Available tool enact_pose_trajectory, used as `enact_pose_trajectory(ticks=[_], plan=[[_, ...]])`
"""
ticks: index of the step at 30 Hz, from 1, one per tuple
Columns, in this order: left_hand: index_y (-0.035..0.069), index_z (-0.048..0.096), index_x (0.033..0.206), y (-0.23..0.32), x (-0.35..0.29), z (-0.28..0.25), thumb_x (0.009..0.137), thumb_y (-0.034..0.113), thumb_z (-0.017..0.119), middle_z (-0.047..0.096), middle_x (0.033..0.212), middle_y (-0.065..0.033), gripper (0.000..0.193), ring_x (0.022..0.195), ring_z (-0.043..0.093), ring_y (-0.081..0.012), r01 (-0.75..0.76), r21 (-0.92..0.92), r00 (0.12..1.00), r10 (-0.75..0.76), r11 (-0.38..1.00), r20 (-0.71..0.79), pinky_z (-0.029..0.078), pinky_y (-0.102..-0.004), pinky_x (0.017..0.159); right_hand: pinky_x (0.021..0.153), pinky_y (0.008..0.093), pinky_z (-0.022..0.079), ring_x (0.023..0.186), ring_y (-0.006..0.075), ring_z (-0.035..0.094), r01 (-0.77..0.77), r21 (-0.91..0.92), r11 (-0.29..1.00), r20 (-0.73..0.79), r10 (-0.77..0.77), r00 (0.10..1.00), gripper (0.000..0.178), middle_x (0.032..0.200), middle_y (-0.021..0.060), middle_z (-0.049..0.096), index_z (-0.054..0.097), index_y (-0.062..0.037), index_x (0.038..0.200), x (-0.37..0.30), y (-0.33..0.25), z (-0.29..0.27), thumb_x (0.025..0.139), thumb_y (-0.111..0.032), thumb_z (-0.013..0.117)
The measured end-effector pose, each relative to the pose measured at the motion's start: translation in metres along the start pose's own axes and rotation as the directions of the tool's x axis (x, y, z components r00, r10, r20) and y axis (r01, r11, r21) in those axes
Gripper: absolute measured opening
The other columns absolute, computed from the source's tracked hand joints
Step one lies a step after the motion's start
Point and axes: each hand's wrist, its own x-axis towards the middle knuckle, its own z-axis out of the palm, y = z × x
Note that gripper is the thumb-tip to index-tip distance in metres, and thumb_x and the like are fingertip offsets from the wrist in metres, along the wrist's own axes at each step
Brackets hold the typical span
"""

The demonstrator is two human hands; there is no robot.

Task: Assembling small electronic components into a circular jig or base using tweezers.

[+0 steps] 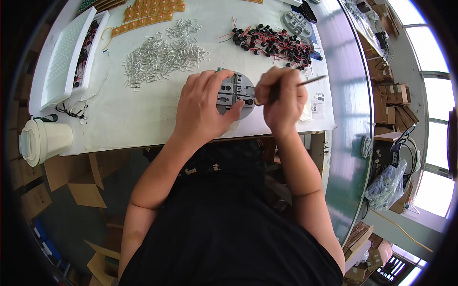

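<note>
The left hand (202, 107) lies flat over the left part of a round grey jig (237, 94) near the front edge of the white table (143, 119), fingers spread and curved over its rim, thumb pressed against its lower edge, so it clamps the jig rather than lifts it. The right hand (282, 97) is closed around a thin stick-like tool (305, 82), pinched pen-fashion, with the working end aimed at a small black part (248, 101) seated in the jig.

The jig looks rigid and fairly heavy for its size, probably metal or hard plastic, with slotted blocks on its face; it should sit still under light pressure, and the rim is the natural place to hold it. The black part seems tiny, light and easy to knock loose, with fine leads that would likely bend, so a gentle touch on its body suits it best.

Farther back lies a spread of clear little tubes (160, 57), and to the right a heap of black parts with red wires (272, 43). At the left edge stand a white lidded cup (43, 140) and a long white tray (67, 55).
</note>
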Motion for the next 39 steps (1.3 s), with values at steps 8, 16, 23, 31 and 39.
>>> enact_pose_trajectory(ticks=[8,16,23,31,39], plan=[[0.009,0.062,0.13,0.006,0.002,-0.003,0.076,0.024,0.087,0.063,0.114,-0.0103,0.061,0.107,0.058,-0.0345,-0.005,-0.022,1.0,0.005,1.0,0.013,0.05,-0.0436,0.097,0.05,0.0261,0.031,0.054,0.0085,0.039,0.228,-0.263,0.937,0.151,-0.193,0.97,0.046,0.066,0.0061,0.052,0.048,-0.0011,0.08,-0.002,0.021,0.008,0.117,-0.029,0.045],[0.009,0.061,0.132,0.004,-0.004,0.001,0.077,0.019,0.086,0.065,0.117,-0.0128,0.061,0.11,0.06,-0.0364,-0.001,-0.03,1.0,0.001,1.0,0.003,0.049,-0.0464,0.099,0.049,0.029,0.038,0.049,0.0127,0.047,0.302,-0.271,0.914,0.11,-0.282,0.953,0.043,0.063,0.0063,0.057,0.053,0.0008,0.076,-0.006,0.035,0.002,0.114,-0.019,0.051],[0.006,0.061,0.13,-0.001,-0.009,0.0,0.08,0.026,0.086,0.063,0.118,-0.0118,0.059,0.109,0.057,-0.0356,-0.038,-0.037,0.999,0.037,0.999,-0.036,0.05,-0.0454,0.099,0.06,0.0303,0.046,0.065,0.0154,0.056,-0.045,-0.232,0.972,0.281,0.111,0.953,0.024,0.078,0.0064,0.062,0.063,-0.0009,0.094,0.058,0.003,0.011,0.109,-0.02,0.061],[0.006,0.064,0.128,0.005,-0.011,-0.007,0.083,0.028,0.086,0.066,0.121,-0.0133,0.055,0.113,0.059,-0.0362,0.028,-0.076,1.0,-0.028,0.997,0.01,0.051,-0.0468,0.099,0.086,0.0426,0.057,0.095,0.0288,0.072,0.575,-0.665,0.477,0.74,0.318,0.592,0.016,0.101,0.0083,0.074,0.08,-0.0182,0.106,0.183,0.055,0.056,0.091,-0.02,0.075],[0.005,0.063,0.13,0.004,-0.01,-0.007,0.085,0.029,0.084,0.066,0.122,-0.0132,0.055,0.115,0.058,-0.0365,0.045,-0.089,0.999,-0.042,0.995,0.033,0.049,-0.0463,0.102,0.085,0.0443,0.056,0.099,0.0301,0.071,0.609,-0.663,0.436,0.747,0.437,0.5,0.013,0.105,0.0069,0.07,0.076,-0.0173,0.103,0.188,0.047,0.059,0.092,-0.022,0.076]])
